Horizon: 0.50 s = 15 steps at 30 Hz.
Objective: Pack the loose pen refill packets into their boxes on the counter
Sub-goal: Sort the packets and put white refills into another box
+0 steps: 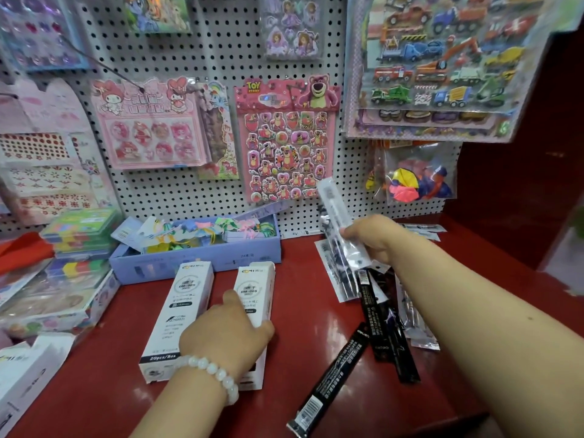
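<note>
Two hands work over a red table (309, 314) with white refill boxes and loose pen refill packets.

The right hand (376, 237) holds a clear refill packet (339, 216) up above the table, its fingers curled around the lower part, and the packet points up toward the pegboard (189, 200). The left hand (227, 331), with a white bead bracelet (215, 371) on the wrist, rests on the right white box (254, 290), its fingers around the side of the box. A second white box (177, 317) lies just beside it on the left. More packets, a black packet (331, 379) among them, lie scattered on the table under the right arm.
</note>
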Available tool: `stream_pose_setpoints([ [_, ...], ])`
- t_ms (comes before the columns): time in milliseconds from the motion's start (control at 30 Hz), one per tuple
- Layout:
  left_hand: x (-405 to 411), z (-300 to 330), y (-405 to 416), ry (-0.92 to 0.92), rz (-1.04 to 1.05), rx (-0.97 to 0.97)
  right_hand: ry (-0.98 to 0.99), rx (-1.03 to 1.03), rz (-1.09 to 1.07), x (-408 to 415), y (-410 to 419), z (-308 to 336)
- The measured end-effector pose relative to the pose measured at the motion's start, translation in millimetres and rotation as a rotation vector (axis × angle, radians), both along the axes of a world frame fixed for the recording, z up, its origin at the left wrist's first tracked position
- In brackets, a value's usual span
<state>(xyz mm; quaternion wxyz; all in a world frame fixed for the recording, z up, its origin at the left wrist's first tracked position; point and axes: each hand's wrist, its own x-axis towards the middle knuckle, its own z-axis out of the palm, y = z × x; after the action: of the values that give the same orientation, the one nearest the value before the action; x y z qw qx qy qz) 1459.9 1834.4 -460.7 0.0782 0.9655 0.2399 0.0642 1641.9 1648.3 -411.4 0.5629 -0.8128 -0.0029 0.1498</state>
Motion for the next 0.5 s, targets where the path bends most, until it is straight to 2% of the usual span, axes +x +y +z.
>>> stream_pose_setpoints([
  [100, 0, 1, -1, 0.0, 0.001, 0.006, -0.026, -0.289, 0.097, -4, 2, -7],
  [233, -1, 2, -2, -0.001, 0.001, 0.01, -0.191, -0.543, -0.02, 9, -1, -12],
  [367, -1, 3, -1, 0.022, -0.007, 0.0, -0.193, -0.852, 0.042, 10, 8, -26],
  [500, -4, 8, -5, 0.031, 0.017, 0.01, -0.21, -0.975, 0.111, 11, 23, -31],
])
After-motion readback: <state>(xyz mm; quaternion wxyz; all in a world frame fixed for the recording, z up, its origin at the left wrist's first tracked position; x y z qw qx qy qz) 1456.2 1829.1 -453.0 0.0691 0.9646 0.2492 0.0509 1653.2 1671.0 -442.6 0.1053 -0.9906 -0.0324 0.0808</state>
